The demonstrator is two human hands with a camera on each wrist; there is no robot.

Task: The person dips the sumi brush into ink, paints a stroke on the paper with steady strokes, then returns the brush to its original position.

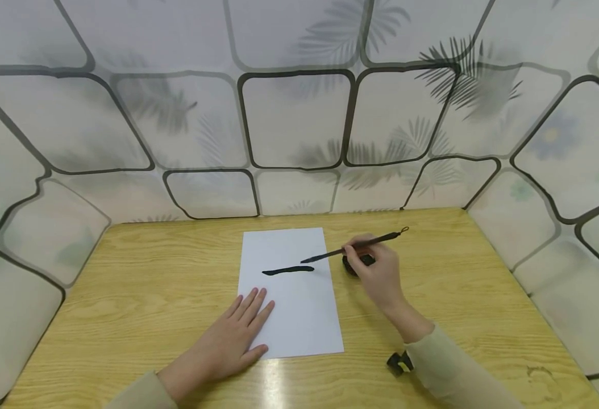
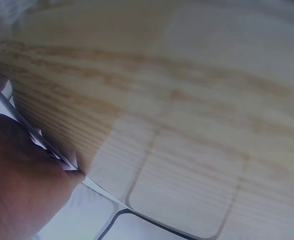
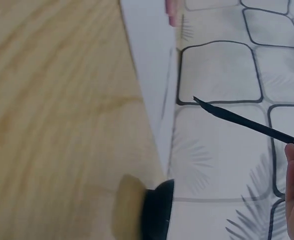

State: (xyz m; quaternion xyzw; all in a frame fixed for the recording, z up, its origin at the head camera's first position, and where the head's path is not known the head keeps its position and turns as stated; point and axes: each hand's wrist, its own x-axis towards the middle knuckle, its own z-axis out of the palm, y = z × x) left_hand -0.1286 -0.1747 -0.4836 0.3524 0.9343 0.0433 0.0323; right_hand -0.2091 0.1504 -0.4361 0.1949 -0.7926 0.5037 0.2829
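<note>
A sheet of white paper lies on the wooden table and bears one thick black horizontal stroke. My left hand rests flat on the lower left of the sheet, fingers straight and a little spread. In my right hand a dark writing brush is pinched between thumb and fingers. The brush slants, its black tip over the paper just above the stroke's right end, its loop end up to the right. In the right wrist view the brush tip shows raised above the sheet.
A round black ink dish stands right of the paper, partly hidden behind my right hand. Near my right sleeve lies a small black and yellow object. A patterned fabric wall encloses the table at the back and sides.
</note>
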